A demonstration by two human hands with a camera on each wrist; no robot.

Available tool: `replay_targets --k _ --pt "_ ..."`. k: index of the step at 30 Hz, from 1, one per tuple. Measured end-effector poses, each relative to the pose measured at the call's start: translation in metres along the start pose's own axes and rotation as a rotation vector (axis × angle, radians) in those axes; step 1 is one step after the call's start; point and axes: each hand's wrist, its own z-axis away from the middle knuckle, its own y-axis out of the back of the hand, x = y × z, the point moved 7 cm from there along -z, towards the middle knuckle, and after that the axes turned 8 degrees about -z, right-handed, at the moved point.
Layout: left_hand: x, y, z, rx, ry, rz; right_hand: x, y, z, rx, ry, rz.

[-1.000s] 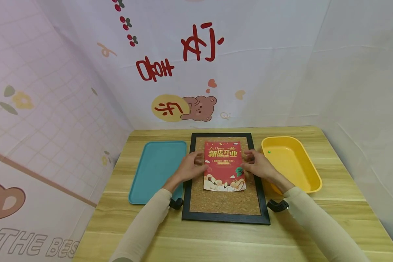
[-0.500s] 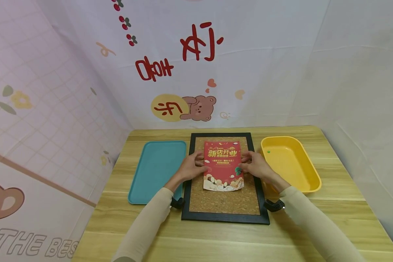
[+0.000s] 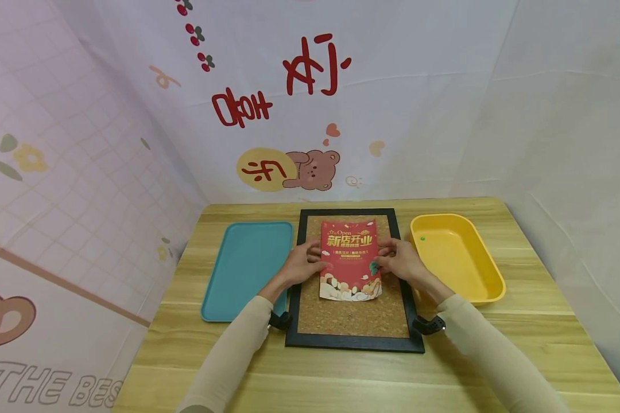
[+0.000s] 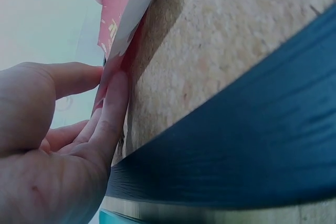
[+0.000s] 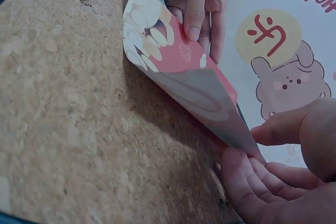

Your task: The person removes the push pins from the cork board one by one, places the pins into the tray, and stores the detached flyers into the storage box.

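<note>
A red flyer (image 3: pixel 349 258) with gold lettering and a pale food picture along its bottom lies over the cork board (image 3: pixel 351 318) in its black frame. My left hand (image 3: pixel 302 264) pinches the flyer's left edge, thumb on the printed face and fingers behind, as the left wrist view shows. On the opposite edge, my right hand (image 3: pixel 400 261) pinches it the same way. In the right wrist view the flyer (image 5: pixel 173 61) bows, with its pale underside showing and a shadow on the cork (image 5: pixel 79 103) beneath.
To the left of the board lies a flat blue tray (image 3: pixel 248 272). A yellow bin (image 3: pixel 457 258) stands to the right, with a small green thing (image 3: pixel 422 238) inside near its left wall. Behind the wooden table (image 3: pixel 341 378) hangs a printed white curtain (image 3: pixel 423 115).
My right hand has moved slightly left, and the flyer's right edge has come in with it, so the sheet bows more. The left hand stays nearly in place.
</note>
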Motion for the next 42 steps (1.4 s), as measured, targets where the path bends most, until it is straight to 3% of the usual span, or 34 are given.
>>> replay_targets --k 16,33,42 --pt "-0.003 0.001 0.001 -0.014 -0.018 0.077 0.004 -0.001 0.004 0.094 0.072 -0.016" --pt "-0.007 0.0 0.002 0.012 -0.033 0.096 0.002 -0.002 0.01 0.099 0.148 -0.056" --pt "-0.005 0.009 0.008 0.086 -0.034 0.086 -0.005 -0.005 0.013 0.115 0.175 -0.068"
